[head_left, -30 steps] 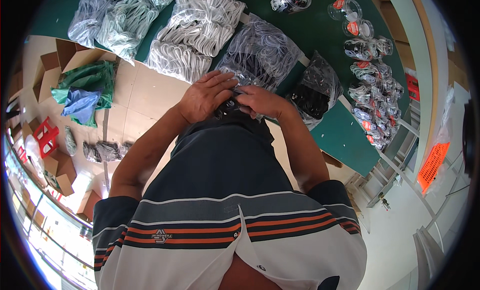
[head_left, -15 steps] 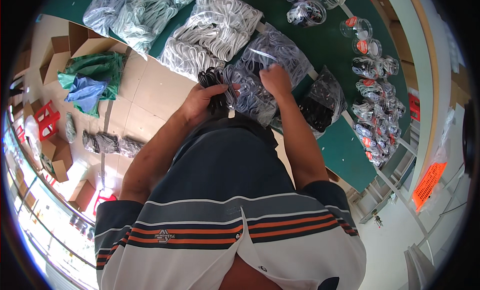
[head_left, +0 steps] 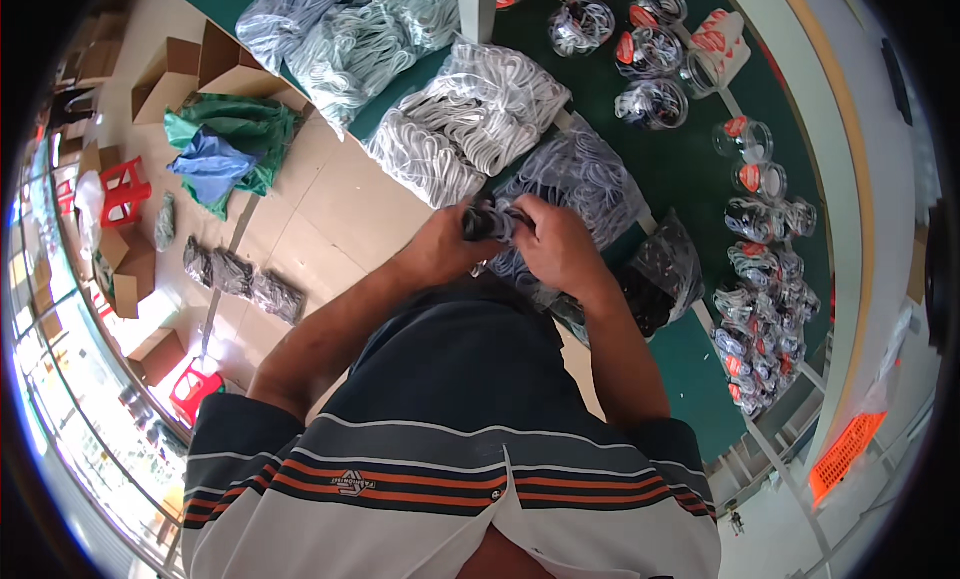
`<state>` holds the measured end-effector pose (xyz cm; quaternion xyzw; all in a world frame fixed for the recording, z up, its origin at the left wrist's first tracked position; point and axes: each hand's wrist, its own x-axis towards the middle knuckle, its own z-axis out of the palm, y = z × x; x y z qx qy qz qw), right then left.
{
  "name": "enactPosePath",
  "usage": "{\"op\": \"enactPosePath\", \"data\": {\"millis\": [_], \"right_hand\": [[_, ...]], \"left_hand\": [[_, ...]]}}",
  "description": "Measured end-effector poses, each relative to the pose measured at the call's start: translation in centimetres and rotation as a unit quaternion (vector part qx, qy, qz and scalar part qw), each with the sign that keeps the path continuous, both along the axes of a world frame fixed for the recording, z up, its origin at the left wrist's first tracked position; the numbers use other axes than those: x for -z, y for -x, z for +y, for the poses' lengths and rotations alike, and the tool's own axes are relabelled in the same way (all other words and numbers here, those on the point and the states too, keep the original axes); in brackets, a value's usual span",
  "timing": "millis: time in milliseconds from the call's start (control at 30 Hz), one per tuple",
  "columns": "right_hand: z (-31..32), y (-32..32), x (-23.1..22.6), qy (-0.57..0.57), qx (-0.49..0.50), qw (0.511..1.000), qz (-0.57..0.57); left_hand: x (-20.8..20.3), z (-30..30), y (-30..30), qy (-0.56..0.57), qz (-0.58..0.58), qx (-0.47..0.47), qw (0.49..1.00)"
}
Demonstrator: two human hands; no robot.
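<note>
In front of my waist, my left hand [head_left: 445,247] is closed around a small bundle of black and grey looped cords [head_left: 487,220]. My right hand [head_left: 560,247] meets it from the other side, its thumb and fingers closed on the grey end of the bundle. Just beyond the hands lies a clear bag of grey-violet cords [head_left: 595,179]. Left of that, a bag of white cords [head_left: 475,114] rests at the table edge. A bag of black cords [head_left: 665,264] sits to the right of my right wrist. My fingers hide part of the bundle.
The green table [head_left: 690,379] carries more bags of pale cords [head_left: 365,59] at the far left. Clear jars filled with cords [head_left: 650,104] stand at the back, with several more [head_left: 760,329] along the right. A metal post [head_left: 476,9] rises behind. Cardboard boxes [head_left: 165,84] and red stools [head_left: 125,189] occupy the floor at left.
My right hand has come from the bag of grey-violet cords to the bundle in my left hand. Both hands are now together, and the view has shifted.
</note>
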<state>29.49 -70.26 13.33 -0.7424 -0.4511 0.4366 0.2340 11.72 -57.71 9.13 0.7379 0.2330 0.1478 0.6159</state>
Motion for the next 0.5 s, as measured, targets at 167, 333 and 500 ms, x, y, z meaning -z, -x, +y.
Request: {"op": "enactPosePath", "data": {"millis": [167,333,500], "right_hand": [[4.8,-0.8,4.4,0.004,0.056,0.976,0.209],[10.1,-1.0,13.1,-0.131,-0.059,0.951,-0.275],[14.5,-2.6,15.7,-0.036,-0.265,0.882,-0.388]], "left_hand": [[0.5,3.1,4.4,0.261,0.205,-0.042,0.942],[2.9,6.3,8.4,0.328,0.238,-0.092,0.91],[3.3,12.1,10.4,0.338,0.242,-0.075,0.906]]}}
